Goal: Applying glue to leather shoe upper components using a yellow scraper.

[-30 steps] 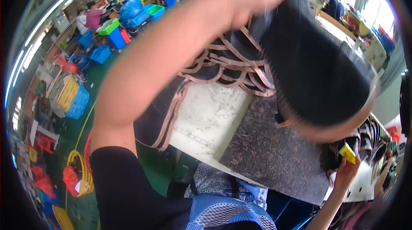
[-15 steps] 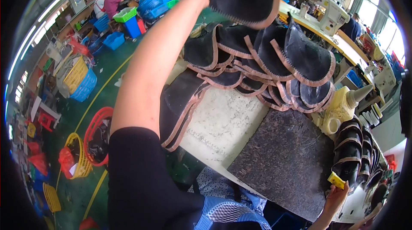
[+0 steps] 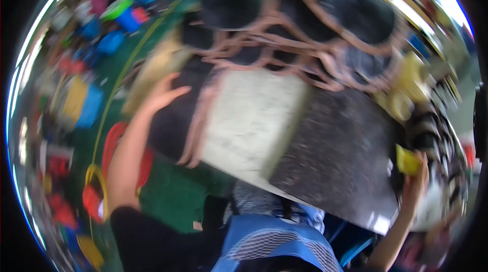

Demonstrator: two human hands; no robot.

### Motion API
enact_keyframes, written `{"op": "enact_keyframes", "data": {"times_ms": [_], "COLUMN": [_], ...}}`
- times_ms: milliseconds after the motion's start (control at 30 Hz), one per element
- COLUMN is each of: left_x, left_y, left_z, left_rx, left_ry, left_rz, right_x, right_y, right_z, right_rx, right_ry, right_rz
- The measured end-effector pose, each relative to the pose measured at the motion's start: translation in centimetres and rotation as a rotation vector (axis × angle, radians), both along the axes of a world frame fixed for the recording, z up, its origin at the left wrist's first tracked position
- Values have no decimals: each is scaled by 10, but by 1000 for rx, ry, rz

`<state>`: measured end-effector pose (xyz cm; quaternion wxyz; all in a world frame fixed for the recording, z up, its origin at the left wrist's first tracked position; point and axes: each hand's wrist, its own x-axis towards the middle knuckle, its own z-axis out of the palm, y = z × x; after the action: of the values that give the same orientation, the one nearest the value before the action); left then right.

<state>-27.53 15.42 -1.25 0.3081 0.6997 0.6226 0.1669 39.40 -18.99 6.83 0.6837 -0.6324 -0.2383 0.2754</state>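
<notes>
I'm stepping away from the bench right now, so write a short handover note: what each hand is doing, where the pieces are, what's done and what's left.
Left hand: open, fingers spread, holding nothing, at the left end of the dark pieces with tan edging.
Right hand: shut on a small yellow object at the right edge of the table; the picture is too blurred to tell what it is.
Pieces: fanned in an overlapping pile across the far side of the table, behind the pale board and the dark speckled mat.
Done: pile laid out. Left: cannot be judged from this blurred picture.
</notes>
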Motion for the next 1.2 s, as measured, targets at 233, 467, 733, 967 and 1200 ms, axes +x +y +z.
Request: {"op": "enact_keyframes", "data": {"times_ms": [233,467,733,967,1200], "left_x": [-7,-37,95,277,282], "left_y": [-31,-52,-121,-134,-155], "left_z": [14,77,134,11,16], "left_rx": [689,186,182,-158,99], "left_ry": [386,85,-784,-307,-260], "left_rz": [-84,-37,-165,-526,-517], "right_x": [8,44,73,-20,-88], "right_y": [113,158,130,102,83], "right_z": [39,-11,-25,-9,-14], "right_rx": [-209,-180,-87,180,-154], "right_ry": [-847,-822,155,570,-105], "right_rz": [-49,11,-30,210,358]}}
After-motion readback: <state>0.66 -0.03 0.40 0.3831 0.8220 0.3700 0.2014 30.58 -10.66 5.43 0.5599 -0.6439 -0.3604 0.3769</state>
